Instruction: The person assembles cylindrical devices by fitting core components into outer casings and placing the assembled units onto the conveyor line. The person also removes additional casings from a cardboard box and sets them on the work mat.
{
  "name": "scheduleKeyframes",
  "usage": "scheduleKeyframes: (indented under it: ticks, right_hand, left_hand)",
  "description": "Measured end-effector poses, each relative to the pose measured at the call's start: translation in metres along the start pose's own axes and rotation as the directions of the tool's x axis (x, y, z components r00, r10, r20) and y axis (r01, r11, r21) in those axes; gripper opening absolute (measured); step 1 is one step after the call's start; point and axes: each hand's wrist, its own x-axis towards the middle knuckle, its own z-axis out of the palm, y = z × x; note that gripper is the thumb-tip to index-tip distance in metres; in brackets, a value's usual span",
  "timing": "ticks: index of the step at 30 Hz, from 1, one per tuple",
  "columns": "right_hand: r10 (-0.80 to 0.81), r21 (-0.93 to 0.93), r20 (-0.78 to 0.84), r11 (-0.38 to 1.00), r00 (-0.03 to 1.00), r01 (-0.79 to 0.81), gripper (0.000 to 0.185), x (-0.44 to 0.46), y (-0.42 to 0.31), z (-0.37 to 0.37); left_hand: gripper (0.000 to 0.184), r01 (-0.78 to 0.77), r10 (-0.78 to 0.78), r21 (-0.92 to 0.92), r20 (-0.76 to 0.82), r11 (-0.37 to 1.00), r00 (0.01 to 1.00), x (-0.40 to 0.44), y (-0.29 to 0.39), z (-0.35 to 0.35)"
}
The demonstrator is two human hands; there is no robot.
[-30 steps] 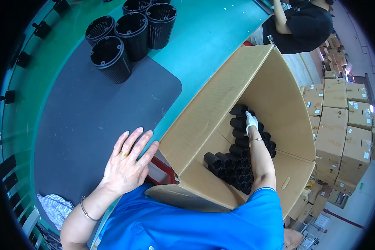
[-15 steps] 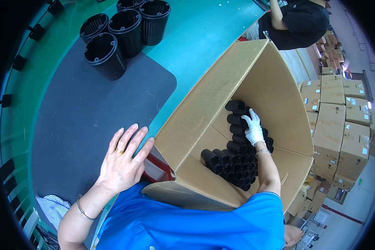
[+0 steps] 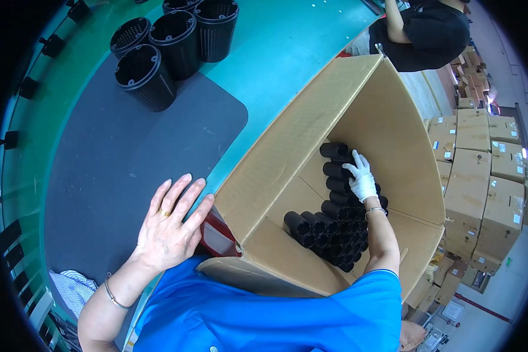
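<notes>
Inside a tall open cardboard box [image 3: 299,138], many black cylinders [image 3: 298,223] lie stacked in rows. My right hand [image 3: 362,180], in a white glove, is over the upper rows and touches the cylinders there, its thumb and fingers apart. What lies beneath its palm is hidden. Bare and palm down, my left hand [image 3: 176,226] rests with spread fingers at the edge of the dark grey mat [image 3: 141,152], beside the box's near corner. It holds nothing.
Several black perforated cups [image 3: 145,76] stand on the green table [image 3: 270,64]. A striped cloth [image 3: 75,290] lies at lower left. A red-edged object [image 3: 220,237] is beside the box. Another person [image 3: 425,35] is at upper right, near stacked cartons [image 3: 469,176].
My right hand has drawn back slightly from deeper in the box, and its fingers have spread. My left hand stays at the mat's edge. The view has shifted a little.
</notes>
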Motion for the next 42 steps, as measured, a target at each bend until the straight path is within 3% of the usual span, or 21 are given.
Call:
scheduleKeyframes:
  ticks: [8,13,17,28,30,32,37,40,41,42]
  right_hand:
    - [-0.069,-0.004,0.020,0.998,0.997,0.070,0.037,-0.006,-0.002,0.000]
    - [-0.064,0.002,0.149,0.998,0.987,0.065,0.035,0.004,-0.010,-0.006]
    - [-0.037,-0.063,0.301,0.996,0.953,0.058,0.040,0.006,-0.014,-0.019]
    - [-0.091,-0.220,0.365,0.959,0.927,0.181,0.049,0.010,0.004,0.017]
    - [0.192,0.078,0.340,0.970,0.921,-0.231,0.047,0.015,-0.007,0.026]
    - [0.436,0.360,0.394,0.738,0.810,-0.572,0.045,0.024,-0.019,0.035]
    - [0.434,0.418,0.312,0.736,0.845,-0.532,0.046,0.027,-0.025,0.039]
    - [0.418,0.464,0.257,0.738,0.872,-0.490,0.037,0.031,-0.034,0.003]
    - [0.138,0.665,0.122,0.724,0.983,-0.184,0.030,0.027,-0.024,-0.017]
    - [-0.140,0.790,-0.078,0.596,0.987,0.147,0.025,0.028,-0.028,-0.038]
  left_hand:
    - [0.050,0.000,0.000,0.012,0.000,1.000,1.000,-0.001,0.002,0.001]
    - [0.049,0.004,-0.004,0.029,0.006,1.000,1.000,-0.002,0.002,0.001]
    - [0.050,0.005,-0.004,0.025,-0.003,1.000,1.000,-0.002,0.002,0.002]
    - [0.050,0.004,-0.003,0.038,-0.012,0.999,1.000,-0.001,0.002,0.002]
    - [0.051,0.001,-0.001,0.034,-0.002,0.999,1.000,-0.001,0.002,0.002]
    - [0.053,0.007,-0.007,0.032,0.001,0.999,1.000,-0.001,0.002,0.001]
    - [0.060,-0.026,0.026,-0.011,0.007,1.000,1.000,-0.003,0.000,-0.006]
    - [0.062,-0.053,0.053,-0.004,0.005,0.999,0.999,-0.008,-0.001,-0.008]
    - [0.064,-0.066,0.066,-0.003,0.009,0.998,0.998,-0.007,-0.002,-0.006]
    - [0.065,-0.072,0.072,0.005,0.011,0.997,0.997,-0.007,-0.003,-0.006]
